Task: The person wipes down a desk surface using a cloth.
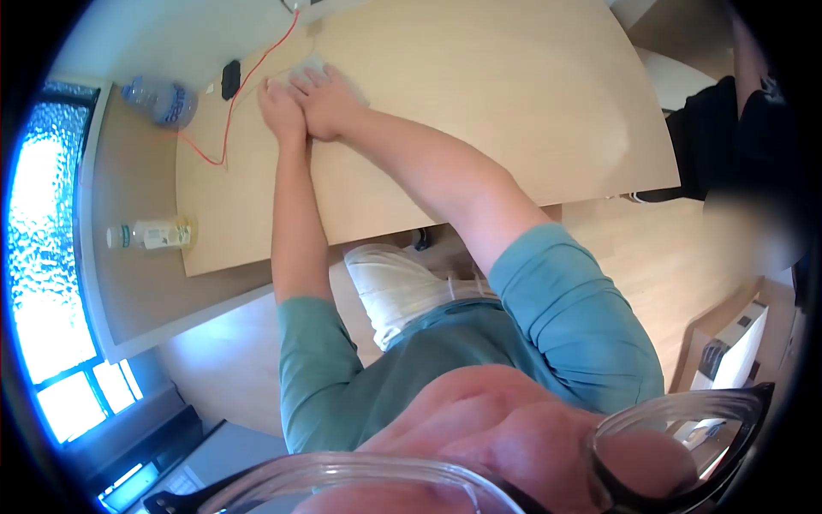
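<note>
Both hands are together at the bench's [479,94] far edge: right hand [330,103] flat with fingers spread over a small pale thing [310,65], left hand [281,110] pressed against it, fingers curled, grip hidden. Pale thing sits mostly covered, beside a red cable [248,81] and a black item [230,79]. Progress looks early: nothing lifted or visibly moved; two bottles [158,98] stand untouched to the left.

My left hand [281,110] and right hand [330,104] lie touching on the counter [514,103]. A cable [229,120] runs at nine o'clock of them; one bottle [161,98] beyond it, another bottle [150,234] at seven o'clock.
</note>
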Action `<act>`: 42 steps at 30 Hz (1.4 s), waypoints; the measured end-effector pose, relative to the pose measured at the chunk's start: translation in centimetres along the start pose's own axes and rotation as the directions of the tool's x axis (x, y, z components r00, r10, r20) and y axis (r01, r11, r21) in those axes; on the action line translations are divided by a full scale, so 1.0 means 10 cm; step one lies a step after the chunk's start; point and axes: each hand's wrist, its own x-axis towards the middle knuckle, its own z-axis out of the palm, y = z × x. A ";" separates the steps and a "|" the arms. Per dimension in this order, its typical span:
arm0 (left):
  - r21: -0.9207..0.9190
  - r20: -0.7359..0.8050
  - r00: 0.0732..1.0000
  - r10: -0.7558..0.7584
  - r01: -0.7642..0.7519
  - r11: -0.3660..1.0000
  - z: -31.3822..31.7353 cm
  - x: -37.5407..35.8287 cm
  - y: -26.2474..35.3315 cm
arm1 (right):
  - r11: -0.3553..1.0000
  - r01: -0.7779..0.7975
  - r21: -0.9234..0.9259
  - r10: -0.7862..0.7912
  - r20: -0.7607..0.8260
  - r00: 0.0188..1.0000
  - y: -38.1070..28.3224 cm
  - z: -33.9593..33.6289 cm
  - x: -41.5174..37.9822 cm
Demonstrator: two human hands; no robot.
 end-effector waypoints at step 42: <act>-0.407 -0.049 0.961 -0.272 0.229 0.884 -0.14 -0.11 -0.30 | 0.985 -0.171 -0.021 0.170 0.277 0.946 0.36 -0.60 -0.05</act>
